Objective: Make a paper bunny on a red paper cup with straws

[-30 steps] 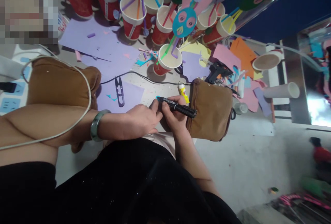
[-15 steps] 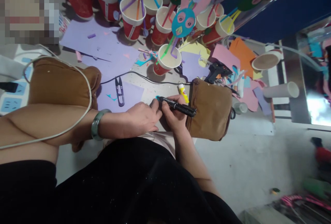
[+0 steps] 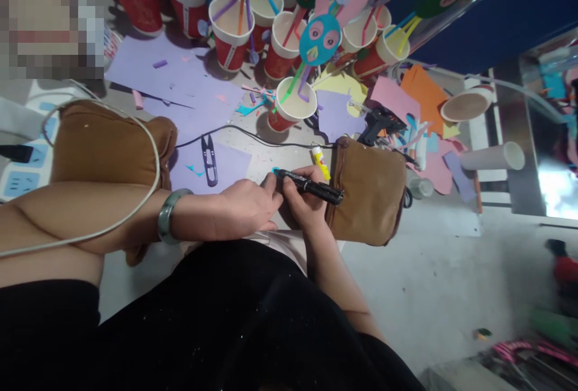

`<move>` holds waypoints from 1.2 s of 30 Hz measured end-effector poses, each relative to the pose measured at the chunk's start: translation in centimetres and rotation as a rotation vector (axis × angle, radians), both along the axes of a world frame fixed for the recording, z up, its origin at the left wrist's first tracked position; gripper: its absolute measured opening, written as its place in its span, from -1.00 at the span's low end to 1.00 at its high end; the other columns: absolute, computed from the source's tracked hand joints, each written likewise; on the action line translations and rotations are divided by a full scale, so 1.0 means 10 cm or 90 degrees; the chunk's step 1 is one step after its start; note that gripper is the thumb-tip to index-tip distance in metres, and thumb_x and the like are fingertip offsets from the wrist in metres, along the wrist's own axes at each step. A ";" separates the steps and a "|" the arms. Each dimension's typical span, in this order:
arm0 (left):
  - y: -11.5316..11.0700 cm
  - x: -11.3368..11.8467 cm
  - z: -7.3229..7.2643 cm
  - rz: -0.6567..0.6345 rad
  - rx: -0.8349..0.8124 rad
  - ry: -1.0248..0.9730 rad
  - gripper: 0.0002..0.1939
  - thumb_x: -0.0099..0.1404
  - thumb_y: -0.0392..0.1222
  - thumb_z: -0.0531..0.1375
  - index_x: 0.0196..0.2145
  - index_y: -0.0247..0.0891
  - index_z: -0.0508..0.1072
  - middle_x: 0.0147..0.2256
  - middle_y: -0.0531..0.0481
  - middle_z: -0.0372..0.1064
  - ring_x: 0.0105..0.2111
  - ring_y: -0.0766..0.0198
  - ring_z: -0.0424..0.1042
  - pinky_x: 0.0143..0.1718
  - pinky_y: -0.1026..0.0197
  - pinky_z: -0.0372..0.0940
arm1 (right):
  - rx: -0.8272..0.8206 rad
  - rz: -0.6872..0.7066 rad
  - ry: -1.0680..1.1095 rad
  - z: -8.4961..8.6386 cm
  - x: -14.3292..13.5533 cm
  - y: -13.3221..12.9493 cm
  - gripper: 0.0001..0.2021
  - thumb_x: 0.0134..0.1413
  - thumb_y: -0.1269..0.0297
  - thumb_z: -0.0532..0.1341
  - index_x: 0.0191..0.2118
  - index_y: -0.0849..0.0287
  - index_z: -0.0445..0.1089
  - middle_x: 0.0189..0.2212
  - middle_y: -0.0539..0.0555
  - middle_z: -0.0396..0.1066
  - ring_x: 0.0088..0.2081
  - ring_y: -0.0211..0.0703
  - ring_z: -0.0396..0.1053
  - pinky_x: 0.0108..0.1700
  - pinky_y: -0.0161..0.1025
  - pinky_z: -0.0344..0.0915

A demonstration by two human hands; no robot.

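My right hand grips a black marker pen, its tip down at a small blue paper piece on the table. Right beside it, my left hand has its fingers curled, and the fingertips press at the near edge of that blue piece. Most of the piece is hidden by fingers and pen tip. A yellow glue stick lies just beyond my right hand. Dark thread snips rest on purple paper to the left of my left hand.
Brown cushions, a left one and a right one, flank my arms. Red paper cups with straws and paper faces stand at the back. A black glue gun lies among paper scraps. A white cable crosses my left forearm.
Hands, marker and blue piece hold nearly the same place. The view has shifted very slightly.
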State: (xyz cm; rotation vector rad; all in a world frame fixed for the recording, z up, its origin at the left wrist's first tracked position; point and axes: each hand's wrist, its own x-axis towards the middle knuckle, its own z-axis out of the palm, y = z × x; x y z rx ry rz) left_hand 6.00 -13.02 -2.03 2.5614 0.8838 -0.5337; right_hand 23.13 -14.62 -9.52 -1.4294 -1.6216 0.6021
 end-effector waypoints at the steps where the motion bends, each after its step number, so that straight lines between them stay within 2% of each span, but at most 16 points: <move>1: -0.01 0.00 -0.01 -0.001 0.006 -0.003 -0.26 0.43 0.16 0.13 0.36 -0.41 0.22 0.38 -0.60 0.00 -0.17 -0.09 0.57 -0.23 0.04 0.40 | 0.003 0.001 -0.003 0.00 0.00 0.00 -0.89 0.13 0.25 0.28 -0.30 0.09 0.32 -0.52 -0.11 0.37 -0.50 -0.29 0.31 -0.43 -0.27 0.29; 7: -0.03 0.00 -0.06 -0.001 0.026 -0.021 -0.27 0.42 0.19 0.11 0.33 -0.39 0.26 0.34 -0.58 0.07 -0.18 -0.09 0.57 -0.27 0.05 0.38 | 0.017 -0.001 0.001 0.02 -0.01 0.01 -0.89 0.11 0.27 0.26 -0.33 0.08 0.29 -0.53 -0.11 0.36 -0.51 -0.28 0.31 -0.43 -0.27 0.29; 16: -0.01 0.01 -0.03 -0.003 0.011 -0.004 -0.25 0.43 0.22 0.10 0.35 -0.39 0.24 0.37 -0.61 0.01 -0.18 -0.09 0.57 -0.24 0.04 0.38 | 0.000 -0.005 -0.014 0.03 -0.01 0.02 -0.87 0.09 0.25 0.24 -0.36 0.07 0.26 -0.55 -0.12 0.33 -0.51 -0.28 0.28 -0.44 -0.26 0.26; 22: -0.03 0.00 -0.06 0.006 0.030 -0.032 -0.27 0.44 0.18 0.10 0.35 -0.40 0.22 0.33 -0.60 0.10 -0.16 -0.08 0.56 -0.27 0.07 0.39 | -0.006 -0.008 -0.018 0.03 -0.01 0.02 -0.88 0.08 0.26 0.24 -0.37 0.07 0.25 -0.54 -0.11 0.32 -0.50 -0.27 0.28 -0.42 -0.25 0.27; 27: 0.00 0.00 -0.01 0.006 0.048 -0.024 -0.29 0.46 0.17 0.07 0.33 -0.44 0.22 0.24 -0.55 0.22 -0.19 -0.04 0.56 -0.29 0.10 0.37 | -0.016 -0.009 0.002 0.03 -0.01 0.02 -0.87 0.08 0.27 0.24 -0.36 0.07 0.24 -0.53 -0.11 0.31 -0.50 -0.28 0.27 -0.43 -0.26 0.27; 33: 0.09 -0.01 0.02 0.016 0.028 -0.003 -0.43 0.47 0.13 0.09 0.21 -0.36 0.40 0.23 -0.44 0.26 -0.20 0.00 0.55 -0.30 0.10 0.37 | -0.035 -0.017 0.011 0.02 -0.02 0.01 -0.86 0.08 0.26 0.24 -0.36 0.07 0.23 -0.55 -0.13 0.30 -0.51 -0.30 0.25 -0.43 -0.27 0.26; 36: 0.13 -0.02 0.07 0.013 0.020 0.006 -0.47 0.48 0.09 0.08 0.18 -0.37 0.42 0.24 -0.43 0.27 -0.20 0.01 0.55 -0.33 0.12 0.36 | -0.040 -0.020 0.023 0.02 -0.02 0.01 -0.87 0.08 0.26 0.24 -0.36 0.08 0.24 -0.53 -0.13 0.29 -0.51 -0.31 0.25 -0.43 -0.27 0.26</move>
